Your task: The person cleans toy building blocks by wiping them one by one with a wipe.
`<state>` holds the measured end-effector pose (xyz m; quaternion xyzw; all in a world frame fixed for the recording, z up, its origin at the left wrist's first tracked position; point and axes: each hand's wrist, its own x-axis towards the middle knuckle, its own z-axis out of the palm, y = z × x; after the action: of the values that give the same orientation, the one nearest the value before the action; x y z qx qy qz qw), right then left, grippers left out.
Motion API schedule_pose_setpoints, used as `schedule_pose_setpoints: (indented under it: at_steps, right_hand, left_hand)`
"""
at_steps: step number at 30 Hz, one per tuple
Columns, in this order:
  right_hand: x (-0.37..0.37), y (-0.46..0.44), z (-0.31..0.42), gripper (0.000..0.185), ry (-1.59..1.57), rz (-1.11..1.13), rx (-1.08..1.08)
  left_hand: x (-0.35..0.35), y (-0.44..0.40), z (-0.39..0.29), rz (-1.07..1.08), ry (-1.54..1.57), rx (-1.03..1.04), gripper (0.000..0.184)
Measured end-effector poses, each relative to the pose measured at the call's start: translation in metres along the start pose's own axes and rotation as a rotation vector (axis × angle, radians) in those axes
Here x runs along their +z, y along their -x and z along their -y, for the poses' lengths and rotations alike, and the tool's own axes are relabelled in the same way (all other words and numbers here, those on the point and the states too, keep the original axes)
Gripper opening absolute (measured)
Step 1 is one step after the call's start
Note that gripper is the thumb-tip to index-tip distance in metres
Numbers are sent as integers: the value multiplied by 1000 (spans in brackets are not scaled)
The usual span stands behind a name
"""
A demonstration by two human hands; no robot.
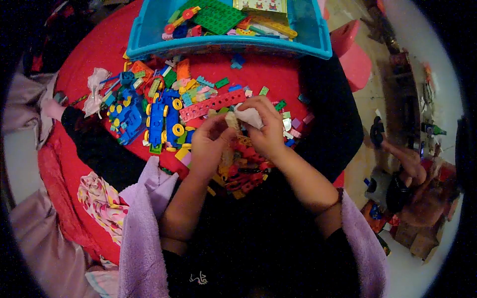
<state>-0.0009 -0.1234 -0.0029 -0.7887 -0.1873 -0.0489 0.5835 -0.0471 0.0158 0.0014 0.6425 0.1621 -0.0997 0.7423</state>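
Observation:
My left hand (209,145) is closed, its fingers pinching a small pale cream piece (231,119), probably a toy brick. Just to the right, my right hand (270,130) grips a crumpled white cloth or tissue (250,117) and holds it close against that piece. Both hands are over a heap of red and yellow toy pieces (246,180), partly hidden by my wrists. Behind the hands lies a long red beam with holes (212,105). Left of them are blue toy wheel bases (157,119) with yellow wheels.
A blue plastic bin (228,48) of toy parts, with a green baseplate (217,16), stands at the back. Loose bricks lie scattered over the red sheet (271,74). My black-clad legs flank the pile. Another person (410,174) sits on the floor at the right.

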Motion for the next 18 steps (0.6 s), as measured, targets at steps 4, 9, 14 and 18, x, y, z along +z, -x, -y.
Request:
schedule_pose_setpoints:
  at_steps: [4, 9, 14, 18]
  right_hand:
    - [2, 1, 2, 37, 12, -46, -17]
    - [1, 3, -1, 38, 10, 91, -43]
    - [-2, 4, 2, 39, 56, 169, -14]
    - [-1, 5, -1, 40, 71, 204, -68]
  left_hand:
    - [0, -3, -7, -87, 157, -70, 33]
    - [-4, -3, -7, -53, 38, 46, 32]
    - [-5, -2, 0, -57, -9, 98, 28]
    - [-7, -4, 7, -106, 10, 118, 27]
